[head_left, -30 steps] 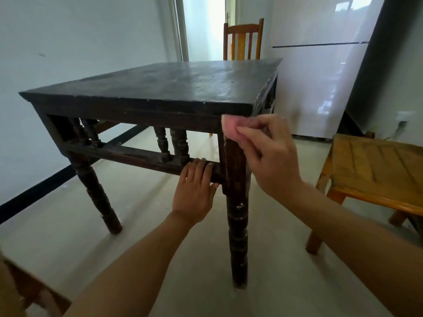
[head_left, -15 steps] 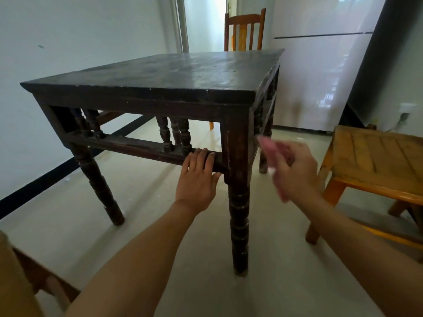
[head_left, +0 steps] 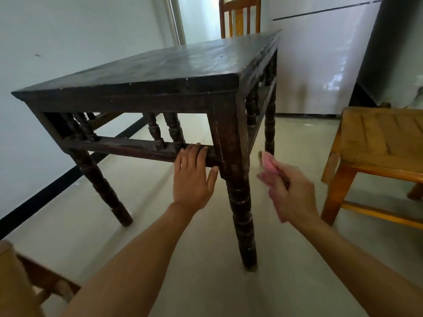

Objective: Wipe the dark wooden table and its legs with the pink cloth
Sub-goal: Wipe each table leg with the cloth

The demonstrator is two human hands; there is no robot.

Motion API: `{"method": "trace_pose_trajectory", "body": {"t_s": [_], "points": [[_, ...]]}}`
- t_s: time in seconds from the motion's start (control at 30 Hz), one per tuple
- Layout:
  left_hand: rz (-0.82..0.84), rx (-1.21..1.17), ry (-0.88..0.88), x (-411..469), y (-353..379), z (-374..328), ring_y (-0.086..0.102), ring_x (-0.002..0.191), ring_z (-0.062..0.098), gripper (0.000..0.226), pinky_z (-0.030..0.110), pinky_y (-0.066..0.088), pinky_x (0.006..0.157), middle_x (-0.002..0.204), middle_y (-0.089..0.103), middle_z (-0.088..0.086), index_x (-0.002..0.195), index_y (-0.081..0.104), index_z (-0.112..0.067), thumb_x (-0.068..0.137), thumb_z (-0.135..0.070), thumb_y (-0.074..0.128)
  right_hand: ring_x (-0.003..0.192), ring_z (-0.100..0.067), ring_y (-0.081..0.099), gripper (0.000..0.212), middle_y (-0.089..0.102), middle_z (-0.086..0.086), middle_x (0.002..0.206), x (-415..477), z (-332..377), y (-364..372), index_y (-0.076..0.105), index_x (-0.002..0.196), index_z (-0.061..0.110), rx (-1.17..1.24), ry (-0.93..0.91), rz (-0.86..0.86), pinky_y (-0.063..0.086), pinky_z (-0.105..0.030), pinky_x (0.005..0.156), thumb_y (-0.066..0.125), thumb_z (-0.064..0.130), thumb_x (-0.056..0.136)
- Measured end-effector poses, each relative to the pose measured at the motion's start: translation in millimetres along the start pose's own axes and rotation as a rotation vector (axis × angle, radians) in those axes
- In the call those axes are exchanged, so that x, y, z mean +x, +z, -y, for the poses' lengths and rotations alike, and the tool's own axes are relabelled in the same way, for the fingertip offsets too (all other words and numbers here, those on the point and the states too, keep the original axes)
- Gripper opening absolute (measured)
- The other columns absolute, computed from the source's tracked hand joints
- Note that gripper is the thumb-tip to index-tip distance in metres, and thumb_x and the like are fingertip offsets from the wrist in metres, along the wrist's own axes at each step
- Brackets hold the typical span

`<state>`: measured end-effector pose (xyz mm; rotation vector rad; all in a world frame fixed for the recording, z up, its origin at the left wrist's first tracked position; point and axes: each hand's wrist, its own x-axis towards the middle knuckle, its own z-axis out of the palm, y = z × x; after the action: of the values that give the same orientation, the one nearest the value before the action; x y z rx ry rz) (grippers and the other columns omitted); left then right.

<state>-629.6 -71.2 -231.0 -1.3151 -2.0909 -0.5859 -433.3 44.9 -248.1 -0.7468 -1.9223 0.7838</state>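
The dark wooden table stands in front of me, seen from a low angle, with turned legs and a lower rail. My left hand grips the lower rail just left of the near right leg. To the right of that leg, a little apart from it, my right hand holds the bunched pink cloth. The hand and cloth are motion-blurred.
An orange wooden stool stands close on the right. Another orange chair is behind the table. A white cabinet fills the back right, a wall with a black skirting line runs along the left. A wooden chair part sits bottom left.
My right hand with the pink cloth has come off the table's top corner and dropped down to the right of the near leg. My left hand has stayed on the rail.
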Motion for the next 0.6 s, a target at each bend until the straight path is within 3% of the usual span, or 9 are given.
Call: {"method": "trace_pose_trajectory", "body": {"t_s": [0.1, 0.17, 0.27, 0.37, 0.47, 0.53, 0.6], "points": [[-0.118, -0.017, -0.006, 3, 12, -1, 0.039, 0.130, 0.030, 0.053, 0.043, 0.016, 0.119, 0.134, 0.052, 0.014, 0.129, 0.050, -0.008, 0.098, -0.047, 0.032, 0.081, -0.001, 0.060, 0.030, 0.063, 0.011, 0.092, 18, 26, 21, 0.061, 0.125, 0.019, 0.122, -0.103, -0.107, 0.048, -0.010, 0.067, 0.049, 0.031, 0.100], [-0.221, -0.042, -0.022, 5, 22, -2, 0.040, 0.126, 0.031, 0.051, 0.045, 0.018, 0.117, 0.128, 0.054, 0.016, 0.125, 0.051, -0.006, 0.098, -0.045, 0.032, 0.081, -0.008, 0.063, 0.031, 0.065, 0.003, 0.089, 5, 29, 47, 0.063, 0.121, 0.013, 0.170, -0.137, -0.140, 0.051, -0.018, 0.070, 0.045, 0.030, 0.103], [-0.346, -0.078, -0.011, 11, 40, 1, 0.045, 0.120, 0.034, 0.056, 0.048, 0.023, 0.114, 0.121, 0.055, 0.017, 0.119, 0.054, -0.004, 0.099, -0.047, 0.025, 0.090, -0.023, 0.067, 0.036, 0.068, -0.009, 0.110, -44, -9, 78, 0.063, 0.124, 0.007, 0.082, -0.205, -0.139, 0.059, -0.034, 0.079, 0.042, 0.028, 0.104], [-0.405, -0.084, -0.009, 10, 51, 3, 0.048, 0.120, 0.034, 0.060, 0.047, 0.022, 0.115, 0.120, 0.056, 0.017, 0.120, 0.055, -0.004, 0.099, -0.048, 0.020, 0.108, -0.015, 0.060, 0.031, 0.063, -0.007, 0.128, -73, -59, 70, 0.068, 0.119, 0.013, -0.125, -0.241, -0.023, 0.054, -0.042, 0.095, 0.049, 0.026, 0.098], [-0.361, -0.087, -0.016, 4, 51, 1, 0.047, 0.122, 0.032, 0.061, 0.048, 0.023, 0.115, 0.122, 0.056, 0.014, 0.123, 0.055, -0.006, 0.099, -0.050, 0.020, 0.104, -0.017, 0.056, 0.028, 0.062, -0.011, 0.118, -67, -57, 50, 0.066, 0.120, 0.010, -0.184, -0.206, -0.133, 0.055, -0.033, 0.090, 0.060, 0.008, 0.092], [-0.303, -0.067, -0.009, 1, 46, 4, 0.045, 0.124, 0.032, 0.057, 0.047, 0.023, 0.115, 0.125, 0.055, 0.014, 0.125, 0.054, -0.007, 0.100, -0.047, 0.023, 0.103, -0.023, 0.055, 0.027, 0.058, -0.015, 0.116, -63, -26, 55, 0.068, 0.116, 0.006, -0.317, -0.357, -0.150, 0.050, -0.022, 0.089, 0.060, 0.011, 0.091], [-0.277, -0.041, 0.008, -1, 40, 8, 0.046, 0.124, 0.032, 0.052, 0.046, 0.026, 0.113, 0.125, 0.056, 0.014, 0.126, 0.054, -0.007, 0.100, -0.043, 0.026, 0.099, -0.026, 0.055, 0.025, 0.057, -0.016, 0.112, -58, -3, 69, 0.069, 0.113, 0.006, -0.474, -0.553, -0.065, 0.053, -0.027, 0.082, 0.064, 0.013, 0.090]]}}
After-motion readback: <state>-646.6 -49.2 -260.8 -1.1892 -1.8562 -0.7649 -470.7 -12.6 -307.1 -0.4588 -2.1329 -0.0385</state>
